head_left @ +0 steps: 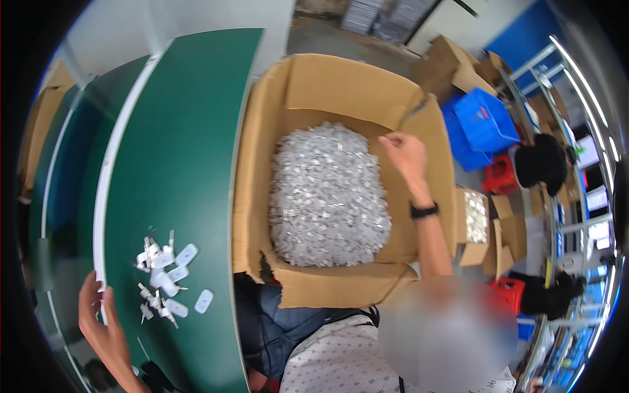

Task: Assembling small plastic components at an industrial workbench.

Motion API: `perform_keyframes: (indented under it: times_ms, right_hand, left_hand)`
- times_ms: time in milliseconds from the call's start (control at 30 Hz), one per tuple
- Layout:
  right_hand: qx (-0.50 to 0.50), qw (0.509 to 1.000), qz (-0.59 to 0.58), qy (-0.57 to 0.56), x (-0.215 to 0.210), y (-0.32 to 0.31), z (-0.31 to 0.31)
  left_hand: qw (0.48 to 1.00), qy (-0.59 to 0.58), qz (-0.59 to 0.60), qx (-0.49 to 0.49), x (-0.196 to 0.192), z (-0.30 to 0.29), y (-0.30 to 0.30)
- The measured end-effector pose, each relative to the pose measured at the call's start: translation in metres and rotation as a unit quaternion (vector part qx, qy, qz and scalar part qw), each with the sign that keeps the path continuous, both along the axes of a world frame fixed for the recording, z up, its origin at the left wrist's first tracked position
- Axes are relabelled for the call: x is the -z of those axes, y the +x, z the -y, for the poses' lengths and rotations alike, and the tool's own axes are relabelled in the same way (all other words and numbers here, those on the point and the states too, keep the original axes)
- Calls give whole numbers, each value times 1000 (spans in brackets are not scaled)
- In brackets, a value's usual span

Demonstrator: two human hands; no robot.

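My right hand (407, 157) is over the right side of a large open cardboard box (354, 82), its fingers pinched together. Whatever may be between the fingertips is too small to make out. A dark band circles that wrist. Inside the box lies a big heap of small whitish, shiny pieces (331, 196). My left hand (98, 318) is at the white strip (105, 177) along the left side of a green table, thumb and fingers apart. To its right on the table lie several pale oval-cornered plastic pieces (204, 301) and small white parts with metal pins (154, 301).
The box stands against the table's (190, 118) right edge. Blue crates (485, 121), a red stool (500, 175) and a smaller carton of pale pieces (476, 216) are farther right. Other people (540, 164) sit there along a workbench. A dark bag (262, 321) lies below the box.
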State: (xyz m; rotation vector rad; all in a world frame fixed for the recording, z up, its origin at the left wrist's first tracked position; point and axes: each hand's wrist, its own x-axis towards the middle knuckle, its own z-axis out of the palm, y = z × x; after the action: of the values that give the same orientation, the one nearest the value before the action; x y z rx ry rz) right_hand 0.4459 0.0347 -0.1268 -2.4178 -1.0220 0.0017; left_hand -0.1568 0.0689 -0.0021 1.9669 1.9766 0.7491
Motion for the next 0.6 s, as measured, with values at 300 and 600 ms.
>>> perform_keyframes:
  times_ms: [300, 600]
  right_hand:
    - [-94, 968, 19, -230, 163, 55, 40]
    - [-76, 977, -27, -199, 195, 19, 26]
  left_hand:
    - [950, -49, 38, 305, -28, 43, 125]
    - [955, -66, 25, 289, -14, 39, 115]
